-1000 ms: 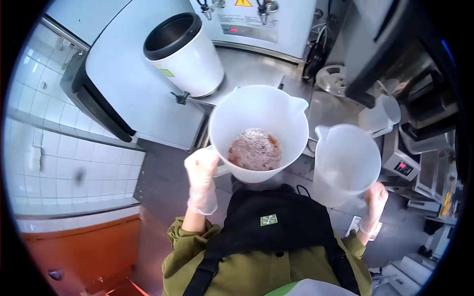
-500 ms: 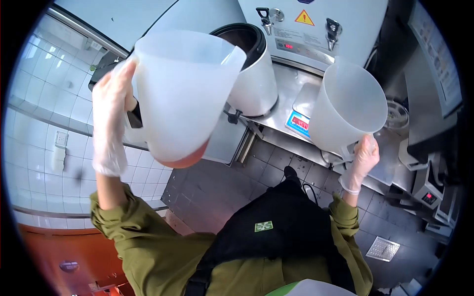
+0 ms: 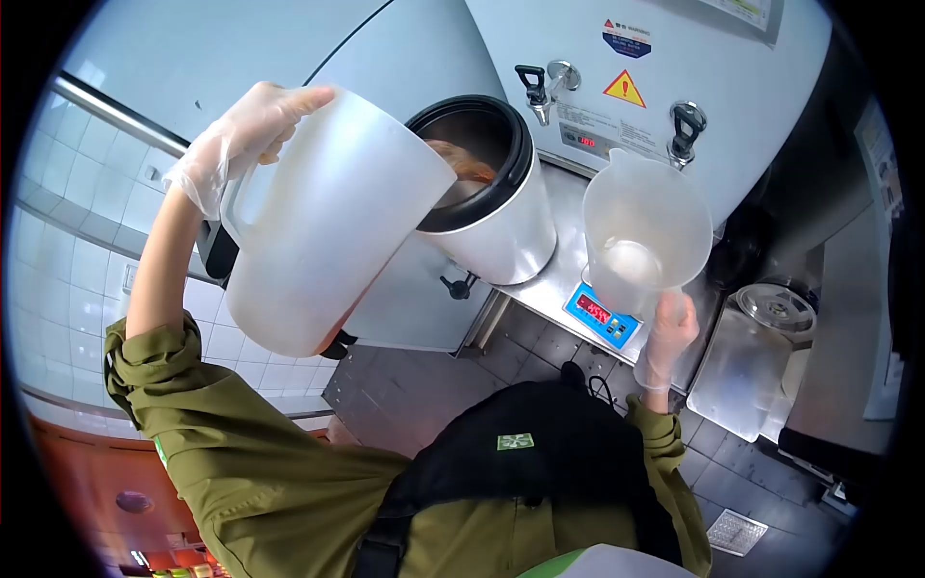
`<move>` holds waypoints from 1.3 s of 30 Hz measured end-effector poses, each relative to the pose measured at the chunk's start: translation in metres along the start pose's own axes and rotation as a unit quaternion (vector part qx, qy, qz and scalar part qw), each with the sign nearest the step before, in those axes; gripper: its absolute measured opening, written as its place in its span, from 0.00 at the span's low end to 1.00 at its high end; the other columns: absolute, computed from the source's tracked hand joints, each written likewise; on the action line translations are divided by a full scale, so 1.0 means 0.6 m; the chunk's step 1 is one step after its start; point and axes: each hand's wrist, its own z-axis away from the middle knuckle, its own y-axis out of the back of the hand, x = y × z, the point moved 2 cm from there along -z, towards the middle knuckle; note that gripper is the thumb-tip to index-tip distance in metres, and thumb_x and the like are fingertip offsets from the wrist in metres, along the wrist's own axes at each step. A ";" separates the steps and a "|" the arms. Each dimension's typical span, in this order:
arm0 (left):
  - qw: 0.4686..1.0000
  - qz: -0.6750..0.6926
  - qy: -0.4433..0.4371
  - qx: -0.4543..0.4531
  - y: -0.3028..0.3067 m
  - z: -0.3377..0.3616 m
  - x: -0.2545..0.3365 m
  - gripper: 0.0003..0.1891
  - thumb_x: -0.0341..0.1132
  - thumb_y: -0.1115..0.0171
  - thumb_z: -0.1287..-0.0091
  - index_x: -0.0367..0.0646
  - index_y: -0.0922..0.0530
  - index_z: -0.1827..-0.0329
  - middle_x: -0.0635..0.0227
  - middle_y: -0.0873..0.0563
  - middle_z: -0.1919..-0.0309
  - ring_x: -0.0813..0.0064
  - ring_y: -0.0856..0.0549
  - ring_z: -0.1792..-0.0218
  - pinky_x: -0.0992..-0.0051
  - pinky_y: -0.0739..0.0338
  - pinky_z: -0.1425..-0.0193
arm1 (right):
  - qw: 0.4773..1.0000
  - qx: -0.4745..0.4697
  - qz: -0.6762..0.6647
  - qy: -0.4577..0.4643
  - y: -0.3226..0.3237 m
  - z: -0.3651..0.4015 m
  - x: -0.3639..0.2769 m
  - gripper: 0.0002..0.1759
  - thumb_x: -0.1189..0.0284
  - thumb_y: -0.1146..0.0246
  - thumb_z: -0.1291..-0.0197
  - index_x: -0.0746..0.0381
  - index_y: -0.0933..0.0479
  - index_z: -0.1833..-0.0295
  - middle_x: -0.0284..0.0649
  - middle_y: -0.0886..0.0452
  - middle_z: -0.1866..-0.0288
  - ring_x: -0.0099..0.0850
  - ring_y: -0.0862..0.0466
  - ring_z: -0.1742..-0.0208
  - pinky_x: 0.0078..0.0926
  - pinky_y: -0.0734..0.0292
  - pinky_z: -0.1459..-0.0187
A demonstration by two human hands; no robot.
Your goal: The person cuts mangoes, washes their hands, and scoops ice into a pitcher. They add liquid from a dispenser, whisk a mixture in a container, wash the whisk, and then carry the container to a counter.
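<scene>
My gloved left hand [image 3: 246, 140] grips the handle of a large translucent pitcher [image 3: 328, 226], tipped toward a round black-rimmed container [image 3: 525, 226]. Reddish-brown liquid streams from the pitcher's mouth into that container, and some reddish liquid shows low in the pitcher. In my gloved right hand [image 3: 672, 332] is the handle of a second translucent pitcher [image 3: 647, 217], held over the steel counter just above a blue digital scale [image 3: 602, 316]. This second pitcher looks empty. The scale's red digits are too blurred to read.
Behind stands a large boiler [image 3: 636, 116] with two black-handled taps and a warning sticker. A clear round lid [image 3: 776, 306] and a metal tray [image 3: 737, 371] lie at the right. White tiled wall is at the left; below is a dark tiled floor with a drain [image 3: 737, 532].
The left pitcher has tilted further and moved left and down, with liquid now pouring out. The right pitcher has shifted left and down toward the scale. The view has moved somewhat.
</scene>
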 end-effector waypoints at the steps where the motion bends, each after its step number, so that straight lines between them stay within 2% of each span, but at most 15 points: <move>1: 1.000 -0.014 -0.005 -0.008 0.001 -0.007 0.007 0.24 0.55 0.43 0.36 0.39 0.21 0.76 0.80 0.46 0.88 0.84 0.49 0.86 0.78 0.53 0.82 | 1.000 -0.002 -0.006 -0.016 -0.001 0.002 0.004 0.10 0.70 0.36 0.44 0.68 0.23 0.65 0.31 0.23 0.77 0.17 0.29 0.74 0.20 0.32 0.72; 4: 0.997 -0.051 -0.015 -0.047 0.004 -0.032 0.031 0.25 0.54 0.43 0.37 0.40 0.23 0.80 0.80 0.46 0.88 0.83 0.49 0.86 0.78 0.51 0.81 | 1.000 0.012 -0.002 0.009 -0.006 0.004 0.009 0.10 0.70 0.36 0.43 0.67 0.23 0.66 0.31 0.24 0.77 0.17 0.29 0.74 0.21 0.32 0.73; 7: 0.993 -0.088 -0.035 -0.075 0.003 -0.072 0.032 0.29 0.63 0.40 0.41 0.43 0.24 0.81 0.83 0.46 0.90 0.87 0.49 0.89 0.80 0.57 0.85 | 0.998 0.003 0.056 0.022 0.000 0.004 0.006 0.10 0.70 0.36 0.43 0.67 0.23 0.66 0.31 0.23 0.77 0.17 0.29 0.74 0.21 0.32 0.73; 10: 0.989 -0.114 -0.052 -0.084 -0.005 -0.099 0.050 0.27 0.60 0.40 0.40 0.42 0.22 0.80 0.83 0.47 0.90 0.86 0.49 0.89 0.78 0.58 0.85 | 0.997 -0.010 0.071 0.041 0.004 0.002 0.006 0.09 0.70 0.36 0.42 0.66 0.23 0.65 0.32 0.23 0.77 0.17 0.28 0.74 0.21 0.31 0.73; 13: 0.982 -0.120 -0.061 -0.131 -0.017 -0.127 0.074 0.23 0.55 0.41 0.38 0.40 0.19 0.72 0.81 0.47 0.90 0.84 0.49 0.88 0.77 0.58 0.84 | 0.997 -0.020 0.061 0.040 0.006 0.002 0.002 0.08 0.71 0.36 0.42 0.66 0.23 0.62 0.33 0.23 0.76 0.17 0.27 0.73 0.21 0.30 0.71; 16: 0.974 -0.164 -0.056 -0.147 -0.040 -0.144 0.114 0.21 0.52 0.43 0.37 0.46 0.25 0.82 0.79 0.46 0.89 0.81 0.50 0.85 0.76 0.54 0.79 | 0.997 -0.033 0.052 0.036 0.009 0.003 0.007 0.08 0.72 0.36 0.42 0.65 0.23 0.60 0.34 0.21 0.74 0.18 0.26 0.72 0.20 0.29 0.69; 19: 0.953 -0.236 -0.066 -0.178 -0.061 -0.185 0.135 0.22 0.52 0.42 0.38 0.50 0.31 0.85 0.79 0.45 0.89 0.80 0.50 0.85 0.76 0.56 0.79 | 0.995 -0.043 0.067 0.059 0.009 0.000 -0.003 0.08 0.72 0.36 0.42 0.65 0.23 0.59 0.34 0.20 0.72 0.18 0.24 0.70 0.20 0.28 0.68; 22: 0.948 -0.273 -0.063 -0.151 -0.088 -0.201 0.161 0.24 0.53 0.41 0.40 0.52 0.38 0.87 0.78 0.46 0.90 0.80 0.51 0.86 0.76 0.57 0.80 | 0.995 -0.065 0.068 0.041 0.012 -0.002 -0.011 0.09 0.72 0.36 0.42 0.65 0.23 0.59 0.36 0.19 0.72 0.20 0.23 0.70 0.21 0.27 0.67; 25: 0.927 -0.341 -0.048 -0.150 -0.095 -0.208 0.177 0.19 0.53 0.42 0.39 0.45 0.16 0.67 0.78 0.45 0.87 0.81 0.48 0.85 0.74 0.53 0.79 | 0.991 -0.068 0.097 0.055 0.013 -0.004 -0.017 0.10 0.72 0.35 0.44 0.66 0.23 0.60 0.38 0.19 0.72 0.22 0.22 0.71 0.23 0.27 0.67; 28: 0.943 -0.304 -0.099 -0.095 -0.079 -0.189 0.168 0.18 0.53 0.41 0.40 0.47 0.16 0.72 0.79 0.45 0.88 0.82 0.48 0.85 0.75 0.53 0.79 | 0.991 -0.088 0.096 0.018 0.016 -0.005 -0.015 0.10 0.72 0.35 0.44 0.66 0.24 0.59 0.38 0.19 0.72 0.24 0.22 0.72 0.23 0.27 0.67; 31: 0.970 -0.198 -0.084 -0.116 -0.034 -0.161 0.154 0.18 0.54 0.41 0.41 0.49 0.16 0.73 0.80 0.45 0.88 0.83 0.47 0.84 0.76 0.55 0.79 | 0.991 -0.089 0.097 0.027 0.015 -0.006 -0.015 0.10 0.72 0.36 0.44 0.66 0.24 0.59 0.38 0.19 0.73 0.23 0.22 0.72 0.23 0.27 0.67; 32: 0.979 -0.148 -0.108 -0.085 -0.030 -0.151 0.138 0.22 0.53 0.39 0.41 0.49 0.27 0.86 0.80 0.46 0.91 0.85 0.49 0.88 0.77 0.59 0.83 | 0.991 -0.090 0.098 0.021 0.015 -0.006 -0.015 0.10 0.72 0.36 0.44 0.66 0.24 0.59 0.38 0.19 0.72 0.23 0.22 0.72 0.23 0.27 0.67; 35: 0.978 -0.176 -0.099 -0.049 -0.038 -0.141 0.095 0.24 0.56 0.39 0.41 0.48 0.27 0.86 0.80 0.46 0.91 0.85 0.49 0.88 0.77 0.57 0.83 | 0.991 -0.088 0.097 0.006 0.012 -0.006 -0.022 0.11 0.72 0.36 0.44 0.66 0.24 0.58 0.38 0.19 0.72 0.23 0.22 0.71 0.23 0.27 0.67; 36: 0.988 -0.114 -0.105 -0.017 -0.024 -0.130 0.085 0.26 0.59 0.39 0.41 0.47 0.29 0.85 0.81 0.46 0.90 0.86 0.48 0.87 0.79 0.55 0.82 | 0.992 -0.087 0.093 0.003 0.011 -0.007 -0.024 0.11 0.71 0.36 0.43 0.66 0.24 0.58 0.38 0.19 0.71 0.23 0.22 0.71 0.23 0.27 0.66; 39: 0.989 -0.103 -0.101 -0.027 0.005 -0.115 0.058 0.25 0.60 0.39 0.42 0.47 0.27 0.81 0.82 0.44 0.89 0.86 0.47 0.85 0.80 0.53 0.81 | 0.995 -0.085 0.058 -0.004 0.005 -0.007 -0.025 0.13 0.69 0.35 0.43 0.67 0.25 0.57 0.39 0.19 0.71 0.24 0.22 0.70 0.24 0.27 0.66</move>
